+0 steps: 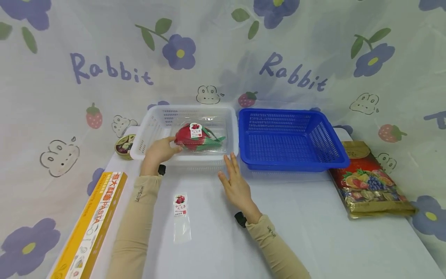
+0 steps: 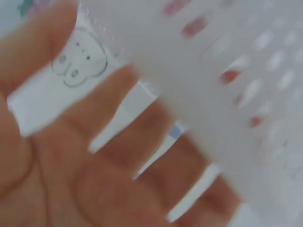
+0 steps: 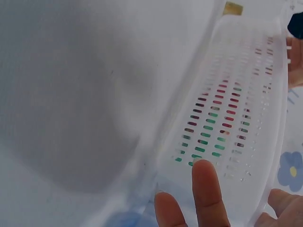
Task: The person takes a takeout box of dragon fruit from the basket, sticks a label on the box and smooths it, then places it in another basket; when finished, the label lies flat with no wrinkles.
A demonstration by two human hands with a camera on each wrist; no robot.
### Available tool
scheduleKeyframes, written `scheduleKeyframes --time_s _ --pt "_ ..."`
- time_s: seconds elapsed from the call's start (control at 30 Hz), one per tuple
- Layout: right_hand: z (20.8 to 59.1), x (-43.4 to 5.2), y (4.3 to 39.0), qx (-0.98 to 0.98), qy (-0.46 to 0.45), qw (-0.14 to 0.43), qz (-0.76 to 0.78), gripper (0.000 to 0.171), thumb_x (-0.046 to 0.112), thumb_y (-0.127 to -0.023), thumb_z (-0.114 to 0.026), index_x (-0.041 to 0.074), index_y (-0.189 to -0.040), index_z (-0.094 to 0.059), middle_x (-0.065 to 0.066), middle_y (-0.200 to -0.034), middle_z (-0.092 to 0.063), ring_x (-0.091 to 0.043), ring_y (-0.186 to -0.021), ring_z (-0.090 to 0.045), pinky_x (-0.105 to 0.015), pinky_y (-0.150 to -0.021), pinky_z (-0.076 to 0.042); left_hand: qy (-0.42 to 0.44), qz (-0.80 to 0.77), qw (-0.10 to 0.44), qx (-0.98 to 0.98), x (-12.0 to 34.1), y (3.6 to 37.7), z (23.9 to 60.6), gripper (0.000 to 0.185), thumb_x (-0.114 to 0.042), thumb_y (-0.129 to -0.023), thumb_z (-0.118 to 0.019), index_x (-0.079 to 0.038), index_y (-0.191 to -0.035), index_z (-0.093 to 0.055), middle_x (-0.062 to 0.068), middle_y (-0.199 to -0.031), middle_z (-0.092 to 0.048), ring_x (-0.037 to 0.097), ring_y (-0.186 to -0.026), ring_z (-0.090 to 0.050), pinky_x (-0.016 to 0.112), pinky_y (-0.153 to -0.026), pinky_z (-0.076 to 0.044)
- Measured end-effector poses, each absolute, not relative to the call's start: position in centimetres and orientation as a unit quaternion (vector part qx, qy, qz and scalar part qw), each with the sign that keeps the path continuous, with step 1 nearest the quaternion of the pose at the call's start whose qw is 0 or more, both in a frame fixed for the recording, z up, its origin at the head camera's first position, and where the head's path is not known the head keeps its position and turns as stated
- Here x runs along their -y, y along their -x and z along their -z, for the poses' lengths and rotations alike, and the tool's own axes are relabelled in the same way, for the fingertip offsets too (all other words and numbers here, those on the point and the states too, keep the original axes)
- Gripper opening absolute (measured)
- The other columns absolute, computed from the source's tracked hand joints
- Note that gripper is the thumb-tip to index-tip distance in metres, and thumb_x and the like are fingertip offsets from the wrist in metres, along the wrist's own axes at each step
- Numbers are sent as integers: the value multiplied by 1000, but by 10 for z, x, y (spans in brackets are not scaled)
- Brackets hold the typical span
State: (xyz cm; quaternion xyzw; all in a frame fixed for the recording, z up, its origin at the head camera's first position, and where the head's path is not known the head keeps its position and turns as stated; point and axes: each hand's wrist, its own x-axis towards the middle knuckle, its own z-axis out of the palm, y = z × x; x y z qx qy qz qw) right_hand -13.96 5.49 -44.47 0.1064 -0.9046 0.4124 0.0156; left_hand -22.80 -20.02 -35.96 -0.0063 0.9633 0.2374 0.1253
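In the head view, a clear plastic package with a red and green dragon fruit (image 1: 188,136) lies in the white basket (image 1: 156,116). A dragon-fruit label is on top of the package. My left hand (image 1: 161,152) reaches over the basket's front left rim, fingertips close to the package's left end; whether they touch it is unclear. In the left wrist view, its spread fingers (image 2: 113,90) pass behind the basket's wall. My right hand (image 1: 237,188) has extended fingers at the basket's front right corner. The right wrist view shows its fingertips (image 3: 207,182) by the slotted front wall.
A blue basket (image 1: 244,149) stands close at the right. Beyond it lies a red and gold fruit-print bag (image 1: 369,182). A pasta box (image 1: 92,224) and a round tin (image 1: 124,146) are on the left. A label on clear backing (image 1: 181,217) lies in front.
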Motion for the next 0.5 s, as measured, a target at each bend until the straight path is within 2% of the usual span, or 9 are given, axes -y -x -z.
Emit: scheduleKeyframes --time_s 0.13,0.27,0.37,0.5 --pt "443 -60 144 906 -114 -2 -407 60 39 -104 -40 25 -156 -15 5 -165 0 -23 -86 -65 -27 -50 -44 7 -210 -14 -977 189 213 374 50 -31 -95 -57 -5 -138 -51 24 -137 -55 46 -121 -54 63 -90 -45" --pt "439 -73 145 885 -137 -25 -445 60 34 -103 -45 22 -155 -20 5 -165 -2 -22 -92 -63 -31 -68 -53 -25 -188 -142 -971 177 193 387 33 -23 -92 -64 -8 -121 -67 19 -122 -66 44 -102 -64 59 -75 -49" --pt "435 -86 143 866 -151 -25 -475 57 30 -102 -49 19 -153 -28 2 -163 -16 -22 -97 -63 -38 -84 -54 -52 -183 -225 -955 171 177 393 20 -17 -87 -69 -8 -105 -73 16 -113 -71 42 -92 -67 55 -69 -49" --pt "428 -108 135 863 -154 -4 -480 51 29 -101 -50 18 -149 -37 -4 -152 -42 -24 -103 -64 -46 -87 -53 -78 -181 -315 -928 169 155 399 9 -11 -84 -72 -7 -92 -74 14 -102 -74 38 -87 -68 50 -69 -49"
